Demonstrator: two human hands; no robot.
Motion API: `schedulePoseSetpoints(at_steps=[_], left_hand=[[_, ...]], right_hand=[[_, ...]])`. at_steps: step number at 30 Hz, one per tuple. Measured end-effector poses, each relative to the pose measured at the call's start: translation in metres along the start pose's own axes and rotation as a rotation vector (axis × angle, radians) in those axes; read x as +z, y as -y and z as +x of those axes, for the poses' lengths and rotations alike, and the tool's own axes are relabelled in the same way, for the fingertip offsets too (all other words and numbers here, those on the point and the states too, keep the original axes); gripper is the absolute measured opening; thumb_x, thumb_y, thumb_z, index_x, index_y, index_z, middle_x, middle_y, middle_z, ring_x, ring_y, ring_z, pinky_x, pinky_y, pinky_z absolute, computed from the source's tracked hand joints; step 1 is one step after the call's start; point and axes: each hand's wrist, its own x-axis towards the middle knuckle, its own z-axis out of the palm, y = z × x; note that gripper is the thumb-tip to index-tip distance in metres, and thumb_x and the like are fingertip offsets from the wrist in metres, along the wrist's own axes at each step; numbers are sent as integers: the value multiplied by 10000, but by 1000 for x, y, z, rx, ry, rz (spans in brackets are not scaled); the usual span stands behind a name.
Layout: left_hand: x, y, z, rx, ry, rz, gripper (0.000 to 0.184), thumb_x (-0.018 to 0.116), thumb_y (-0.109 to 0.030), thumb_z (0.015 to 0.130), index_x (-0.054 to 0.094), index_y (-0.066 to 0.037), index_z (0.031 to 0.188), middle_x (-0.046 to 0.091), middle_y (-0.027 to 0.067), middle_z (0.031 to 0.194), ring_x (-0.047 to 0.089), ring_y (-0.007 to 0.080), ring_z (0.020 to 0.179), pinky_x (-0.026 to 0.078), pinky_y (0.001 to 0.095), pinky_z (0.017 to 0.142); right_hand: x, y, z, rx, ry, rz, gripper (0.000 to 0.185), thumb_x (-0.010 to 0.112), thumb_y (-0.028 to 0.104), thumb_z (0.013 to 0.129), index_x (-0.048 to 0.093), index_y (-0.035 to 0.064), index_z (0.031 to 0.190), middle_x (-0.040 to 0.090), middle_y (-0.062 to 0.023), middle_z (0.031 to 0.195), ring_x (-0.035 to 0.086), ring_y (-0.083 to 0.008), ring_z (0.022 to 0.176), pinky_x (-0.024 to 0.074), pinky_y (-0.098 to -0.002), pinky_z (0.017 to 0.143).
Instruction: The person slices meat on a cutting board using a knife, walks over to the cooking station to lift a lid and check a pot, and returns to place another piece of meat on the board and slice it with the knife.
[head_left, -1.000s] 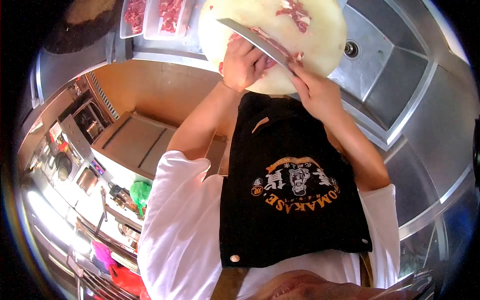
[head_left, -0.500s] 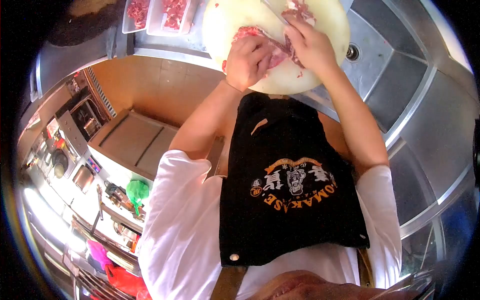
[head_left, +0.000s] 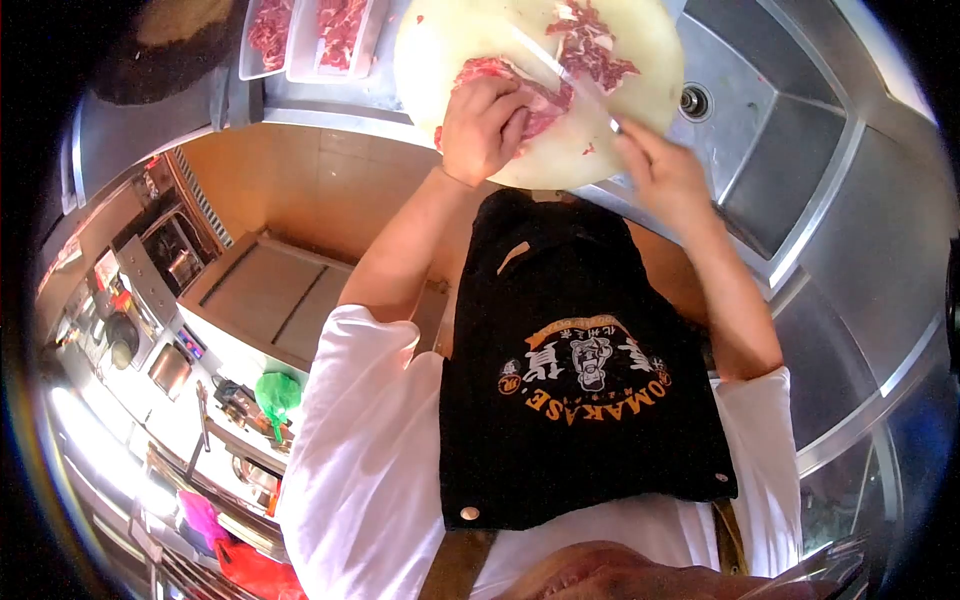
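On the round pale cutting board (head_left: 440, 40), my left hand (head_left: 483, 130) presses down on a piece of red meat (head_left: 545, 105), its fingers bent over the meat. My right hand (head_left: 668, 175) is wrapped round the handle of a knife (head_left: 590, 98), slightly blurred. The blade points up and to the left, between the held meat and a pile of cut meat (head_left: 592, 50) near the top right of the board. A small scrap (head_left: 588, 149) lies on the board below the blade.
Two white trays of sliced meat, one (head_left: 268, 35) beside the other (head_left: 340, 35), stand left of the board on the metal counter (head_left: 380, 95). A steel sink (head_left: 735, 130) with a drain (head_left: 695, 102) is to the right.
My right hand went up to the cut meat with the knife, then came back down and right. The cut pile is larger and spread lower. My left hand stays on the meat.
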Motion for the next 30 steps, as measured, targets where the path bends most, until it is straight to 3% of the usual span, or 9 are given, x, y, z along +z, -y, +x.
schedulePoseSetpoints(at_steps=[7, 9, 12, 14, 16, 19, 22, 24, 30], left_hand=[[1, -1, -2, -27, -61, -7, 223, 750, -51, 769, 731, -76, 990, 670, 78, 1033, 632, 306, 952, 503, 412, 817], [-1, -2, -1, -30, -82, -1, 224, 753, -51, 765, 729, -75, 986, 670, 78, 1027, 633, 306, 952, 503, 414, 817], [-7, -2, 4, 12, -48, 21, 221, 763, -57, 760, 727, -73, 978, 673, 75, 1019, 638, 300, 954, 499, 412, 832], [-4, -3, 3, 23, -56, -10, 219, 766, -58, 758, 726, -73, 972, 677, 71, 1016, 642, 292, 957, 492, 408, 840], [-1, 0, -1, 30, -51, 4, 211, 761, -58, 763, 727, -74, 971, 682, 71, 1032, 644, 286, 962, 488, 406, 845], [-2, 1, 0, 26, -31, -22, 273, 768, -37, 734, 741, -50, 1005, 686, 96, 1058, 634, 317, 991, 500, 412, 875], [-3, 0, 4, 2, 44, -7, 272, 749, -24, 721, 741, -55, 991, 686, 104, 1044, 627, 325, 965, 498, 418, 865], [-1, 0, 2, 32, -17, -12, 263, 734, -26, 715, 742, -63, 975, 684, 108, 1028, 618, 333, 943, 495, 424, 852], [0, 1, 3, 25, -3, 2, 242, 743, -40, 710, 749, -56, 951, 687, 103, 1004, 621, 334, 930, 498, 422, 832]], right_hand=[[-9, -48, -107, 116, 51, -91, 340, 647, 325, 991, 673, 253, 1322, 735, -183, 1047, 717, -380, 939, 578, -453, 800], [-25, -59, -128, 103, 84, -143, 336, 631, 187, 1008, 659, 137, 1339, 725, -215, 1095, 731, -351, 954, 564, -378, 822], [-31, -68, -103, 69, 119, -37, 340, 626, 183, 1013, 653, 112, 1344, 727, -208, 1110, 741, -324, 960, 560, -366, 835], [-23, -47, -63, 177, 168, -20, 329, 624, 174, 1012, 660, 88, 1327, 728, -202, 1125, 742, -288, 994, 554, -349, 854], [-8, -25, -39, 15, -19, 37, 349, 623, 304, 1008, 656, 192, 1337, 728, -177, 1090, 713, -378, 946, 577, -428, 785], [-10, 11, -45, -112, 25, -125, 356, 619, 305, 1006, 644, 200, 1345, 733, -168, 1066, 706, -378, 923, 568, -462, 751], [-12, 22, -59, -110, 66, -162, 359, 615, 297, 1003, 630, 213, 1352, 735, -153, 1035, 702, -374, 899, 557, -486, 723], [-15, 26, -57, -24, 118, -140, 335, 636, 262, 1003, 668, 188, 1329, 731, -175, 1096, 706, -375, 970, 567, -432, 803], [17, 38, -2, -69, 98, -83, 339, 636, 274, 1002, 665, 195, 1330, 727, -191, 1029, 703, -399, 898, 562, -444, 771]])
